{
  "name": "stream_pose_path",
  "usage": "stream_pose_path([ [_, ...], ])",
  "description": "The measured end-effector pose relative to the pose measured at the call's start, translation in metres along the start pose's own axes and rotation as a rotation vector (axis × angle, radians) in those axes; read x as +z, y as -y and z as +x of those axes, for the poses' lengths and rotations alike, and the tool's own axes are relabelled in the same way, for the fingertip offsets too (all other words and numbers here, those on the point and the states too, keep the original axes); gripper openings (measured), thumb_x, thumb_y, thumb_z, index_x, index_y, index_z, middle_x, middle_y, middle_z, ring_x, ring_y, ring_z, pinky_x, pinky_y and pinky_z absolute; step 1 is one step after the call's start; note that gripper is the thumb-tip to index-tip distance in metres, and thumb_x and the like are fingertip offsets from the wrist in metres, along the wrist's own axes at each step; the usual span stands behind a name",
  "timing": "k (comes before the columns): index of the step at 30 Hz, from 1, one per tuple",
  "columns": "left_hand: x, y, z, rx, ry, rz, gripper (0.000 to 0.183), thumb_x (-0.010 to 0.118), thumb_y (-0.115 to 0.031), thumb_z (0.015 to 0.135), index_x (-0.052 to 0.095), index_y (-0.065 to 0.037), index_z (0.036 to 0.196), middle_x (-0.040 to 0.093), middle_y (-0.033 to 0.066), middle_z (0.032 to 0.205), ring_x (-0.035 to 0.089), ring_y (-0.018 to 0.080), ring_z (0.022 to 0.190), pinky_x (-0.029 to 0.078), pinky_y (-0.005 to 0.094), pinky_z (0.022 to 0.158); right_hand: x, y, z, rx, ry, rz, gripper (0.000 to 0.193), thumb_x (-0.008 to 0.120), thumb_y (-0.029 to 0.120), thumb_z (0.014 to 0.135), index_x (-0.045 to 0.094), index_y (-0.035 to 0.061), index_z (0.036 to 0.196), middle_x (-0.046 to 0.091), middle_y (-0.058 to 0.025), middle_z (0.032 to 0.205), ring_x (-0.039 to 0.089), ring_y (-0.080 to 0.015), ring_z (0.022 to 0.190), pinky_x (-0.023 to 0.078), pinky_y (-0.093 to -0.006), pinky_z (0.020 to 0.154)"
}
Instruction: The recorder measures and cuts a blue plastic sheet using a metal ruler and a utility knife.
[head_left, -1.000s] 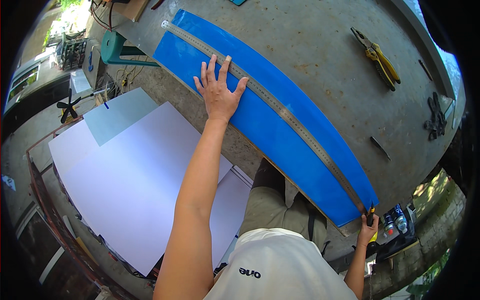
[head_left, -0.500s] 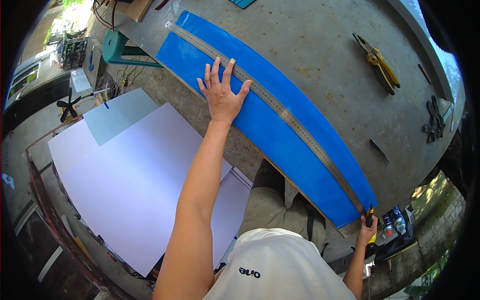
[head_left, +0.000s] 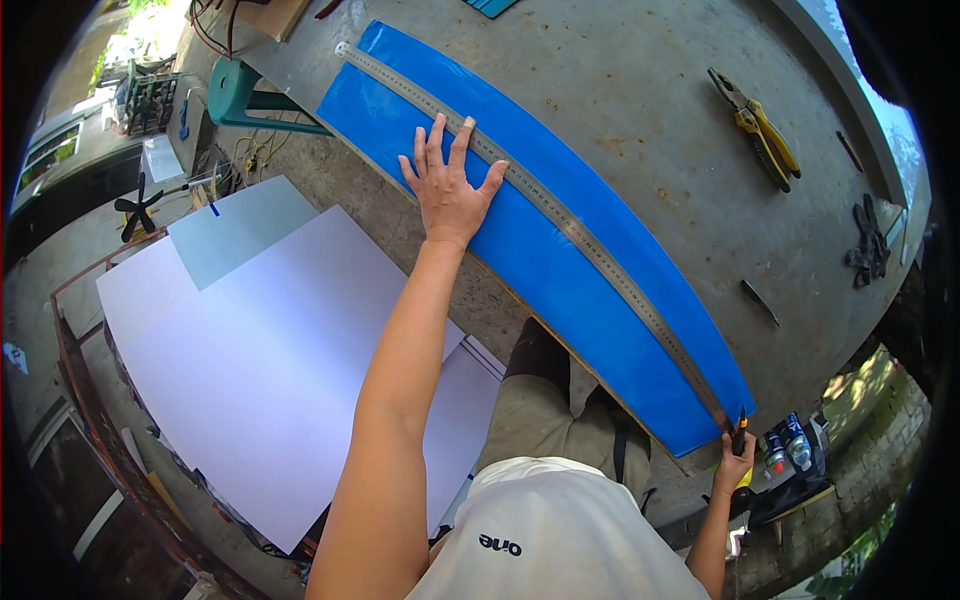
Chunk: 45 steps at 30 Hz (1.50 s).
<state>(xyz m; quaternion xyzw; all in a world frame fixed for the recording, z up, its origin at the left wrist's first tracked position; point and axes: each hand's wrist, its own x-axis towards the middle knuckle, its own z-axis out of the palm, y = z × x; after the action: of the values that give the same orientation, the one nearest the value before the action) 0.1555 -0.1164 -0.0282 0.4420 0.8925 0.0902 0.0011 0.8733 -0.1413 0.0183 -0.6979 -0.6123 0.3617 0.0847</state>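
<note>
A long blue sheet lies along the near edge of the grey table. On it rests a steel ruler, running from the far left end to the near right end. My left hand lies with fingers spread on the sheet, its fingertips and thumb pressing the ruler. At the sheet's right end, my right hand is closed around a yellow and black utility knife. The knife points up beside the ruler's end, over the sheet's corner. Whether the blade touches the sheet is too small to tell.
Pliers with yellow handles, a thin blade-like piece and a dark clamp-like tool lie on the table. Large white sheets are stacked at left. A green stool stands beyond; spray cans sit at right.
</note>
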Motion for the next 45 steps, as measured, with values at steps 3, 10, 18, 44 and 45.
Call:
stream_pose_path([
  [3, -0.001, 0.001, 0.002, -0.011, 0.008, -0.009, 0.087, 0.059, -0.08, 0.091, 0.043, -0.029, 0.16, 0.034, 0.007, 0.168, 0.022, 0.0379, 0.159, 0.012, 0.0717, 0.126, -0.001, 0.001, 0.001, -0.001, 0.001, 0.004, 0.026, 0.082, 0.009, 0.092, 0.064, 0.0009, 0.109, 0.063, -0.0025, 0.102, 0.058, -0.0156, 0.097, 0.047, -0.0305, 0.092],
  [10, -0.009, -0.004, 0.007, -0.061, 0.089, -0.022, 0.098, 0.064, -0.077, 0.089, 0.038, -0.016, 0.161, 0.033, 0.0054, 0.168, 0.021, 0.0327, 0.16, 0.012, 0.0649, 0.129, -0.012, 0.008, -0.011, 0.07, -0.067, 0.033, 0.029, 0.082, 0.008, 0.092, 0.066, -0.0005, 0.115, 0.065, -0.003, 0.104, 0.061, -0.0166, 0.097, 0.049, -0.0304, 0.091],
  [18, -0.021, -0.001, 0.006, -0.086, 0.116, -0.115, 0.093, 0.063, -0.075, 0.092, 0.04, -0.014, 0.159, 0.033, 0.0072, 0.168, 0.024, 0.0327, 0.158, 0.009, 0.0667, 0.126, 0.024, 0.142, 0.028, 0.067, -0.109, 0.195, 0.024, 0.072, 0.013, 0.103, 0.064, 0.0016, 0.122, 0.064, 0.0001, 0.096, 0.06, -0.01, 0.082, 0.051, -0.026, 0.072],
  [44, -0.052, 0.105, 0.148, -0.279, 0.171, -0.217, 0.115, 0.096, -0.042, 0.068, 0.036, -0.009, 0.161, 0.029, 0.0054, 0.17, 0.023, 0.0339, 0.159, 0.017, 0.0737, 0.122, 0.423, 0.711, 0.169, -1.012, 0.475, -0.155, 0.065, 0.057, 0.003, 0.099, 0.041, 0.0111, 0.161, 0.066, -0.0213, 0.107, 0.061, -0.04, 0.101, 0.048, -0.0512, 0.097],
  [45, -0.053, 0.104, 0.148, -0.284, 0.197, -0.221, 0.114, 0.096, -0.041, 0.069, 0.036, -0.009, 0.161, 0.028, 0.0052, 0.171, 0.022, 0.0338, 0.16, 0.017, 0.0738, 0.123, 0.426, 0.714, 0.17, -1.012, 0.473, -0.188, 0.066, 0.057, 0.002, 0.098, 0.041, 0.0105, 0.161, 0.066, -0.0214, 0.106, 0.061, -0.04, 0.101, 0.048, -0.0513, 0.097],
])
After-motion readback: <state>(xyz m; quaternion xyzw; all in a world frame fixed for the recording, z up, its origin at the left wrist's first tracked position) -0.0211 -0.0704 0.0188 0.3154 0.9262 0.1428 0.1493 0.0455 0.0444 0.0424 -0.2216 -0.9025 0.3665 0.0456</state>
